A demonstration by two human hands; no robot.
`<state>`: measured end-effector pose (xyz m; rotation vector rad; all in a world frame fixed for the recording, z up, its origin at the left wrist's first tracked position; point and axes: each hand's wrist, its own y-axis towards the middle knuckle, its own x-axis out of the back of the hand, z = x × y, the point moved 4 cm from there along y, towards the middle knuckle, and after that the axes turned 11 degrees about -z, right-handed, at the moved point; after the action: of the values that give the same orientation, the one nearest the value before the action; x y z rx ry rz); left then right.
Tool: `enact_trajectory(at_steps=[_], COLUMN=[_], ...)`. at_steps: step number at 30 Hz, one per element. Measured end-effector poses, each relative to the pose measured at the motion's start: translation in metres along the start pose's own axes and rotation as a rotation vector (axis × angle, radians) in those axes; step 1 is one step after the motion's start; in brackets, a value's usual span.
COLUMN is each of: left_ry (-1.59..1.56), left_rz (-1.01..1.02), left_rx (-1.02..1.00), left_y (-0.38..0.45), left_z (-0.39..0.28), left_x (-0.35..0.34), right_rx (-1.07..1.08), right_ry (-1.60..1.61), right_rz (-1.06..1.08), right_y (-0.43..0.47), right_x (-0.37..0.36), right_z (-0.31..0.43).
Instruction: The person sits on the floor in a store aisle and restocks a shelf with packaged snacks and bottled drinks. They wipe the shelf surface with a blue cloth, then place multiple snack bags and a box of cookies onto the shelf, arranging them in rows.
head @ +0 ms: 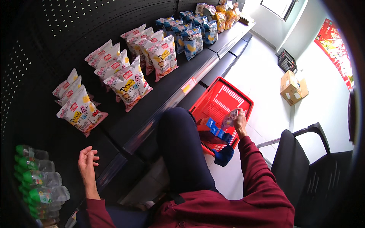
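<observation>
My right hand (240, 122) grips a small clear plastic packet with purplish contents (229, 118) over the red plastic shopping basket (249, 106). Blue-and-red snack boxes (214, 128) lie in that basket, below and left of the packet. My left hand (87, 168) is off to the left above the dark shelf (125, 125), fingers apart and nothing in them. The nearest goods to it are clear plastic containers with green ends (42, 181) and a white-and-pink snack bag (82, 112).
More white-and-pink bags (131, 82) and blue snack bags (192, 42) stand in rows along the shelf. My bent knee (178, 122) is between shelf and basket. A black office chair (293, 162) stands at right. Beyond are a cardboard box (291, 87) and a black crate (286, 60).
</observation>
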<state>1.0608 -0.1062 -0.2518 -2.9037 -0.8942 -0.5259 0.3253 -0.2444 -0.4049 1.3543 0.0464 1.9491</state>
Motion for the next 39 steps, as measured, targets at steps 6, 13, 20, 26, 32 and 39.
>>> enact_trajectory(at_steps=[6,13,20,26,32,39], left_ry=[-0.070,-0.183,-0.380,-0.307,-0.339,-0.334], left_rz=[0.037,0.039,0.051,0.086,0.156,0.154], left_rx=[0.015,0.070,0.046,-0.010,-0.013,-0.015], left_y=[0.010,0.010,0.023,0.024,0.024,0.023], left_z=[0.003,-0.011,-0.005,0.006,0.001,0.004], left_x=[-0.016,-0.005,-0.007,-0.014,-0.020,-0.019], right_rx=[-0.217,0.224,0.510,1.159,1.484,1.481], right_ry=[0.187,-0.214,0.602,0.885,0.856,0.694], right_rz=[0.142,0.208,0.197,0.188,0.161,0.143], right_y=[-0.005,-0.010,0.011,-0.102,-0.167,-0.175], right_x=[-0.042,-0.038,0.090,0.183,0.163,0.130], right_z=[-0.091,-0.034,0.264,0.505,0.625,0.663])
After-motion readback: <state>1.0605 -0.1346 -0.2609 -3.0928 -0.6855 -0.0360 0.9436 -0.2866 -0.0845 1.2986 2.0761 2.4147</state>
